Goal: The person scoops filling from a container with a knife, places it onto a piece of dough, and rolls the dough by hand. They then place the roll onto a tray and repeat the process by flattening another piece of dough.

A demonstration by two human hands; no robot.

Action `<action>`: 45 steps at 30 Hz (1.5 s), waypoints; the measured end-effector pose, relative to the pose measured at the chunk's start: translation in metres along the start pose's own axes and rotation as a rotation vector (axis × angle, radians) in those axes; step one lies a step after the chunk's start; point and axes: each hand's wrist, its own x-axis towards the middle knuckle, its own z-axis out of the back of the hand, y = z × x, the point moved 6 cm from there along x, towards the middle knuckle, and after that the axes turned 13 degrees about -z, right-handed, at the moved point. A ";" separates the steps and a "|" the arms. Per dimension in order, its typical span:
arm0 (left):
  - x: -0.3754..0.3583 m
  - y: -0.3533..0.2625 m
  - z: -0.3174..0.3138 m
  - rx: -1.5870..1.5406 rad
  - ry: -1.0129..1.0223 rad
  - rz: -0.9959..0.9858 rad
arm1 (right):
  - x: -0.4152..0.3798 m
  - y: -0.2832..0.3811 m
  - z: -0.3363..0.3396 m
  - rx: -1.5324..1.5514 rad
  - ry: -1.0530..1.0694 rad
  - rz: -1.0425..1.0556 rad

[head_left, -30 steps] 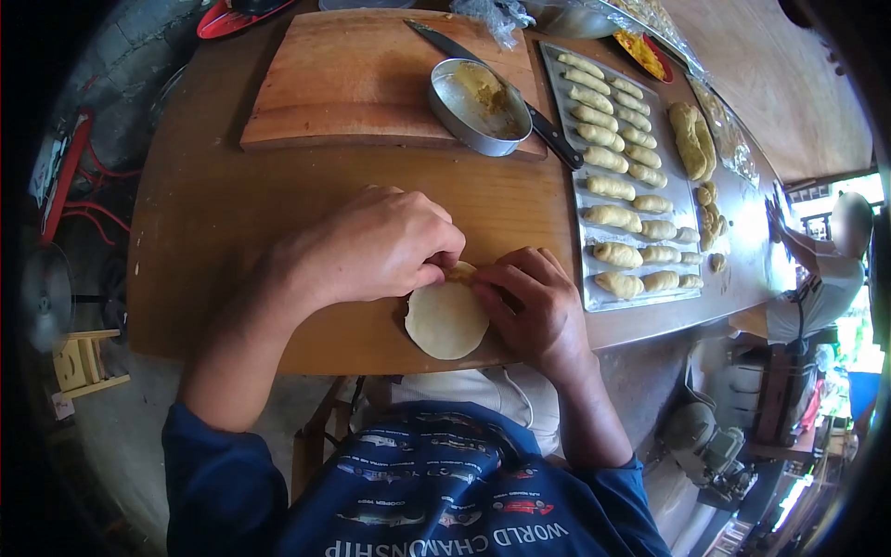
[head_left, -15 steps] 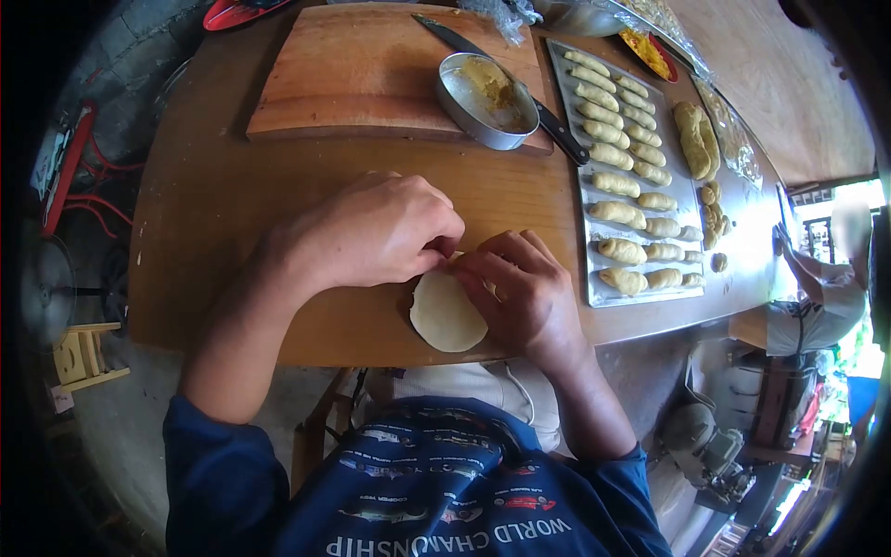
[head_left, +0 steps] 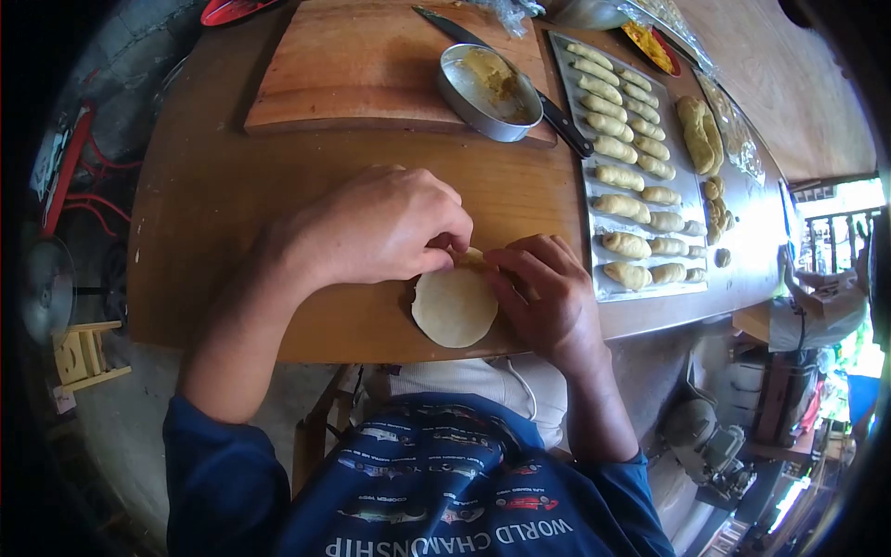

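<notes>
A thin round of dough (head_left: 455,310) lies flat on the wooden table near its front edge. My left hand (head_left: 394,227) is closed, its thumb and fingertips pinching at the dough's far edge. From the other side my right hand (head_left: 549,295) holds that same far edge, thumb and fingers bent together. Between the fingertips shows a small strip of yellowish filling (head_left: 473,259), partly hidden by my fingers. Beyond my hands, a round metal pan (head_left: 490,93) holds a mashed yellow-brown filling and rests tilted on the cutting board's edge.
A wooden cutting board (head_left: 353,65) lies at the back with a black-handled knife (head_left: 564,127). To the right, a metal tray (head_left: 682,167) carries rows of rolled dough pieces. Past it sit a large dough lump (head_left: 698,136) and small dough balls (head_left: 716,215). Another person (head_left: 821,311) is at far right.
My right hand has shifted slightly right and opened a little gap from my left hand, so more of the dough's far edge and filling shows. My left hand has barely moved.
</notes>
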 end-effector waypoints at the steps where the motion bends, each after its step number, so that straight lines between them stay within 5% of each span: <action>1: 0.000 -0.002 -0.003 0.011 -0.001 -0.012 | -0.002 -0.002 -0.002 0.000 0.000 -0.011; 16: -0.001 -0.002 0.002 0.038 -0.057 -0.040 | -0.011 -0.010 -0.001 0.139 -0.154 -0.033; 45: -0.001 0.003 -0.004 0.075 0.034 -0.012 | -0.004 0.009 -0.021 0.018 -0.136 0.171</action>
